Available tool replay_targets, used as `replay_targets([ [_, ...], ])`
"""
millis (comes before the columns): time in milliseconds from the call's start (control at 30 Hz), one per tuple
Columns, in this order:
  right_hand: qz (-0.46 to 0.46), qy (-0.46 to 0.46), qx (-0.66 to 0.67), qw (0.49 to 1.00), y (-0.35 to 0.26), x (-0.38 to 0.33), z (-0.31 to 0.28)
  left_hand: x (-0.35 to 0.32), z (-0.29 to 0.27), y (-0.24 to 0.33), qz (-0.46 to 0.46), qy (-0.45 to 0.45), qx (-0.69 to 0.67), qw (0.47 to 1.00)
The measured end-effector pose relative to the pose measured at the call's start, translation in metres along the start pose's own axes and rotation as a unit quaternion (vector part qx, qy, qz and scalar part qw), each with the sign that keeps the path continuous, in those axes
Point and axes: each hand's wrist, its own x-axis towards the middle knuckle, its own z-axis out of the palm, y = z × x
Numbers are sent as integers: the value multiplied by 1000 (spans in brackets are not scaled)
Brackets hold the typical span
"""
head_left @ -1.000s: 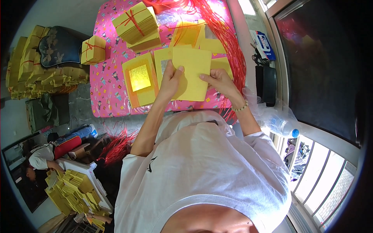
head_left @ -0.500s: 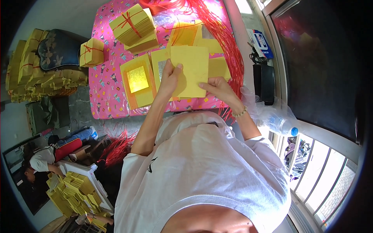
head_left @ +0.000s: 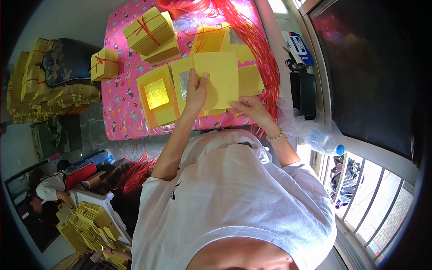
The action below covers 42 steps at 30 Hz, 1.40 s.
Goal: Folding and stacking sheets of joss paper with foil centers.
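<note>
A stack of plain yellow paper sheets (head_left: 221,81) is held up over a table with a pink patterned cover (head_left: 123,119). My left hand (head_left: 197,92) grips its left edge, thumb on top and fingers beneath. At its lower right corner, my right hand (head_left: 253,110) is closed with thumb and fingertips on the paper; a beaded bracelet circles that wrist. Left of my left hand lies a yellow sheet with a shiny gold square (head_left: 157,93). Partly hidden behind my left hand is a sheet with a silver square (head_left: 183,83). More yellow paper (head_left: 250,80) lies beyond the held stack.
Yellow bundles tied with red string (head_left: 150,31) sit at the table's far left, and long red strings (head_left: 263,58) trail down its right side. A plastic bottle (head_left: 330,146) lies by the window at right. At lower left, another person (head_left: 51,186) bends near yellow paper piles (head_left: 92,220).
My right hand has shifted slightly down and left along the paper's lower right corner. My left hand keeps its grip. The whole view has moved a little.
</note>
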Motion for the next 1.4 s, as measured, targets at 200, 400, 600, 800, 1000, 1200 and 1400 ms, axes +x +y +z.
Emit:
replay_targets([
  [200, -97, 80, 73, 989, -16, 9, -30, -1, 6, -8, 13, -90, 103, 991],
  [400, -127, 73, 40, 988, -27, 3, -52, 21, 19, -6, -1, -181, 157, 971],
  [600, -171, 115, 17, 978, -12, 24, -88, 56, 46, -1, 39, -260, 236, 936],
  [800, -115, 261, 121, 951, 34, 54, -111, 68, 60, -10, 203, -148, 398, 882],
  [1000, -55, 297, 157, 940, 71, 82, -100, 51, 57, -32, 158, -178, 422, 875],
  [1200, -13, 327, 94, 940, 97, 99, -97, 39, 62, -52, 101, -273, 502, 814],
  [1400, 14, 339, 108, 934, 108, 99, -96, 29, 81, -77, 77, -355, 599, 714],
])
